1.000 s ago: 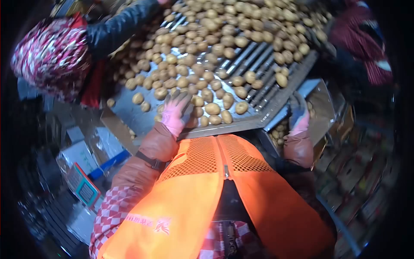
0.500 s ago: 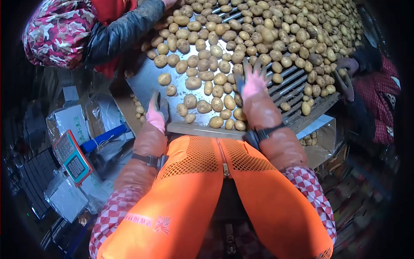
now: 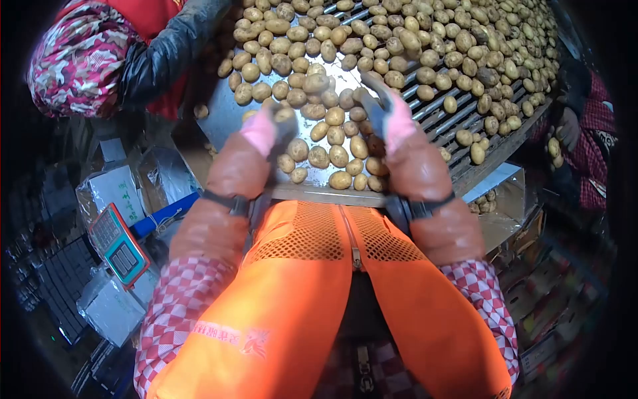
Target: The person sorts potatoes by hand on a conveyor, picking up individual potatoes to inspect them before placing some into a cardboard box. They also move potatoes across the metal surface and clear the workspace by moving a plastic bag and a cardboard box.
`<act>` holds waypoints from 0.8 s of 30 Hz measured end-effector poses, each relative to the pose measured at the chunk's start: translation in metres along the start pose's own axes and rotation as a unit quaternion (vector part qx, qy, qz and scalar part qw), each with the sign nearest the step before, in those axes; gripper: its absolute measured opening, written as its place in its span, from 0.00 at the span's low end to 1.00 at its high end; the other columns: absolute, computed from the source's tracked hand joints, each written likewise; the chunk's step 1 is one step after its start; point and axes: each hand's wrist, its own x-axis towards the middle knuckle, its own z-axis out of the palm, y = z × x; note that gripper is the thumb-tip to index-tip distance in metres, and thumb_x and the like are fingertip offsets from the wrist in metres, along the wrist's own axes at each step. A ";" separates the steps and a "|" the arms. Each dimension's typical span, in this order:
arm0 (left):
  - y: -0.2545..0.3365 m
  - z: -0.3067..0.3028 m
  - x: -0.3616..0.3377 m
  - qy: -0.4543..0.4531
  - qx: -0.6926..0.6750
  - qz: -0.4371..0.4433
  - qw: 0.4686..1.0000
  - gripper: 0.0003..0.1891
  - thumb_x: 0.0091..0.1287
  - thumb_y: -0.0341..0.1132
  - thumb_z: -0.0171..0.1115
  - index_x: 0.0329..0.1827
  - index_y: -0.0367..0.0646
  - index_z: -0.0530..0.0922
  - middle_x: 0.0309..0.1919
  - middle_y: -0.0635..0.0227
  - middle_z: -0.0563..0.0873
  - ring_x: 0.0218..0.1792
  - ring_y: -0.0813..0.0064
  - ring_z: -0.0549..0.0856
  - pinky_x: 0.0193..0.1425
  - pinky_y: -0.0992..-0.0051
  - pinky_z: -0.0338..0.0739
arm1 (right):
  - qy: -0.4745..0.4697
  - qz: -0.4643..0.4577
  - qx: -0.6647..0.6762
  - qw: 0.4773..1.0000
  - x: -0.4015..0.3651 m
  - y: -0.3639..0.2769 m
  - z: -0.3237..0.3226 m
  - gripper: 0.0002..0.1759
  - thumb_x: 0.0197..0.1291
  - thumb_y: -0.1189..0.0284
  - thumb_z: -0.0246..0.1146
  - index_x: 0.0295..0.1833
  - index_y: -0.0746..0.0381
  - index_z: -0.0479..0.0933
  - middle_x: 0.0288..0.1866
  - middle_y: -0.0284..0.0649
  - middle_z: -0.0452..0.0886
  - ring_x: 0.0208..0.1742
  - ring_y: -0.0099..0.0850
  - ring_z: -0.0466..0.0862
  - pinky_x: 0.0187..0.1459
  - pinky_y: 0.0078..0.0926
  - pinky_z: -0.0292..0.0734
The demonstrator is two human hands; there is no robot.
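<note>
Loose potatoes [image 3: 337, 157] lie on a metal sorting table [image 3: 222, 123] in front of me, several of them between my two hands. My left hand [image 3: 271, 126], in a pink and grey glove, is at the left side of this group, beside or touching potatoes. Motion smears its fingers. On the group's right side is my right hand [image 3: 389, 110], gloved the same way, its fingers stretched out and apart. It is close against the potatoes at the edge of the slatted part [image 3: 432, 120].
A large heap of potatoes [image 3: 465, 40] covers the far right. One co-worker's dark sleeve [image 3: 166, 66] reaches in at upper left; another's gloved hand [image 3: 568, 130] is at right near potatoes. A scale [image 3: 119, 245], plastic-wrapped boxes [image 3: 113, 309] and a carton [image 3: 505, 213] stand below.
My left hand has moved right and farther forward over the table. My right hand has turned inward toward the group. The co-worker's hand at right has come down, with potatoes beside it.
</note>
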 end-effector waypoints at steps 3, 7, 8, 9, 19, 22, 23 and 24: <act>0.038 -0.016 -0.051 -0.072 -0.084 0.006 0.994 0.27 0.71 0.51 0.66 0.62 0.38 0.79 0.44 0.62 0.90 0.39 0.75 0.85 0.44 0.74 0.81 | -0.167 0.110 0.257 0.945 -0.030 0.023 -0.012 0.35 0.71 0.62 0.64 0.79 0.54 0.62 0.61 0.39 0.80 0.57 0.31 0.81 0.52 0.30 0.82; 0.038 0.011 -0.069 -0.015 0.054 0.108 0.993 0.24 0.74 0.50 0.61 0.63 0.41 0.79 0.45 0.62 0.89 0.45 0.70 0.87 0.51 0.70 0.80 | -0.210 0.157 0.446 0.856 -0.061 0.034 0.011 0.28 0.72 0.55 0.61 0.73 0.50 0.68 0.63 0.39 0.76 0.64 0.32 0.78 0.57 0.33 0.80; 0.031 0.020 -0.067 -0.022 0.221 0.149 0.964 0.22 0.73 0.49 0.61 0.63 0.45 0.80 0.47 0.59 0.89 0.47 0.62 0.87 0.52 0.66 0.80 | -0.224 0.054 0.308 0.923 -0.054 0.050 0.008 0.28 0.71 0.58 0.62 0.73 0.51 0.68 0.63 0.39 0.76 0.63 0.33 0.78 0.57 0.32 0.81; 0.020 0.028 -0.062 -0.027 0.379 0.188 0.906 0.21 0.72 0.47 0.61 0.63 0.48 0.80 0.49 0.56 0.88 0.48 0.55 0.88 0.54 0.62 0.81 | -0.230 -0.050 0.157 0.959 -0.044 0.064 0.002 0.28 0.69 0.61 0.63 0.72 0.52 0.69 0.63 0.40 0.76 0.62 0.34 0.79 0.57 0.32 0.81; 0.032 0.047 -0.081 -0.129 -0.036 0.143 0.981 0.24 0.72 0.42 0.67 0.67 0.41 0.76 0.46 0.65 0.87 0.43 0.80 0.83 0.52 0.76 0.79 | -0.288 0.113 0.229 0.923 -0.069 0.091 -0.012 0.38 0.65 0.72 0.67 0.78 0.50 0.62 0.72 0.36 0.69 0.68 0.34 0.76 0.61 0.36 0.80; 0.035 0.061 -0.079 -0.077 0.242 0.228 0.940 0.21 0.72 0.43 0.63 0.65 0.49 0.78 0.45 0.58 0.88 0.46 0.63 0.87 0.51 0.64 0.81 | -0.238 0.272 0.358 0.861 -0.078 0.036 -0.008 0.39 0.66 0.65 0.66 0.80 0.47 0.58 0.73 0.34 0.69 0.64 0.34 0.78 0.57 0.34 0.80; 0.037 0.065 -0.079 -0.048 0.398 0.246 0.883 0.20 0.72 0.43 0.62 0.65 0.52 0.79 0.44 0.56 0.87 0.47 0.56 0.87 0.51 0.60 0.81 | -0.221 0.248 0.346 0.878 -0.078 0.037 -0.012 0.41 0.65 0.62 0.66 0.81 0.47 0.57 0.72 0.34 0.70 0.62 0.32 0.80 0.53 0.32 0.81; 0.037 0.066 -0.083 -0.075 0.412 0.220 0.881 0.18 0.70 0.42 0.60 0.62 0.57 0.79 0.48 0.49 0.84 0.50 0.45 0.84 0.52 0.54 0.80 | -0.203 0.223 0.334 0.893 -0.079 0.038 -0.016 0.43 0.64 0.59 0.67 0.81 0.46 0.55 0.71 0.33 0.72 0.59 0.31 0.81 0.48 0.30 0.81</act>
